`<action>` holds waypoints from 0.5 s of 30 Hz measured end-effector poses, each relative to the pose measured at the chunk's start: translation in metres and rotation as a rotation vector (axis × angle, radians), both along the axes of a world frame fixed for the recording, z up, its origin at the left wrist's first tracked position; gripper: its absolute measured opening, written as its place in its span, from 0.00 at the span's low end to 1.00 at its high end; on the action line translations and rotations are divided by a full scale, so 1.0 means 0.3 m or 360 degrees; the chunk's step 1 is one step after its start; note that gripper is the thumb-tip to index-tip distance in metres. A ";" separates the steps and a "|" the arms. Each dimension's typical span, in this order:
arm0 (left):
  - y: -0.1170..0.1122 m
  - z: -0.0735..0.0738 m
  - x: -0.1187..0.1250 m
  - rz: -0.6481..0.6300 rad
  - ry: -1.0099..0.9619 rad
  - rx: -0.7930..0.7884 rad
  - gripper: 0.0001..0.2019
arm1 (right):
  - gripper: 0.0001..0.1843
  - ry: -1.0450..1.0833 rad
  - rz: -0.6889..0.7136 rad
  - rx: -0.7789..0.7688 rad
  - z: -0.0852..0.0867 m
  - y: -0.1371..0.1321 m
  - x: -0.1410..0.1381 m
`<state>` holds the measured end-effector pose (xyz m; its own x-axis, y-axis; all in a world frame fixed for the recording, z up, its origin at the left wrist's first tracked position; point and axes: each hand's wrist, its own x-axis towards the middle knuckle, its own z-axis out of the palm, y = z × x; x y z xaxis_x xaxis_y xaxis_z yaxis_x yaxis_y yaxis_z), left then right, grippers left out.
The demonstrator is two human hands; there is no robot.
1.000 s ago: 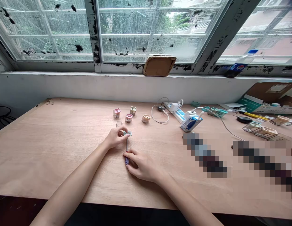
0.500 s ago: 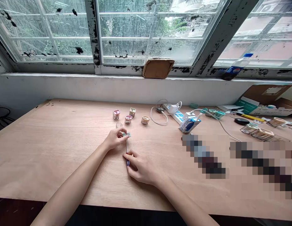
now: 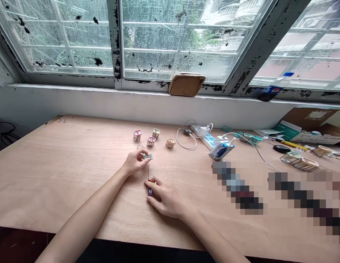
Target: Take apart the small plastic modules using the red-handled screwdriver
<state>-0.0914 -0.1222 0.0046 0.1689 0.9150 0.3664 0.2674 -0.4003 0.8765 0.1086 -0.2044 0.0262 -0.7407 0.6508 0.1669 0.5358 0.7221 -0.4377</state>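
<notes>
Work in hand: a small screwdriver [image 3: 149, 179] and a small block [image 3: 148, 156], both held low over the table [image 3: 62, 175], the shaft pointing at the block.

Right hand [image 3: 167, 199]: fingers pressed together, pinching the screwdriver by its red-and-blue handle. Shaft runs away from the person, toward the left hand. Left hand [image 3: 135, 163]: fingers curled, pinching the block at the fingertips (teal and clear plastic; fine detail too small to read). Block lies just off the left hand's fingertips on the side toward the right hand, just beyond the shaft's tip. Tip and block look just apart, though I cannot be sure at this size.

Just past the left hand: a clear cube [image 3: 140, 147]. Beyond it: a pink-topped cube [image 3: 137, 135] and a second [image 3: 151, 141], a yellow-topped cube [image 3: 156, 133], a beige cube [image 3: 171, 143]. Farther off, past the right hand: a power strip [image 3: 206, 138] and a milk carton [image 3: 221, 149].
</notes>
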 end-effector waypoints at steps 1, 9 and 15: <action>0.000 0.002 -0.001 0.0022 -0.0007 0.0019 0.10 | 0.10 -0.0002 -0.0023 0.0003 -0.005 0.000 0.001; 0.003 -0.002 -0.006 0.0112 0.0001 0.0142 0.08 | 0.12 0.0068 -0.0311 0.0067 -0.050 0.017 0.102; 0.008 -0.010 -0.007 0.0098 0.0052 0.0202 0.07 | 0.15 0.0111 -0.0395 0.0145 -0.065 0.029 0.216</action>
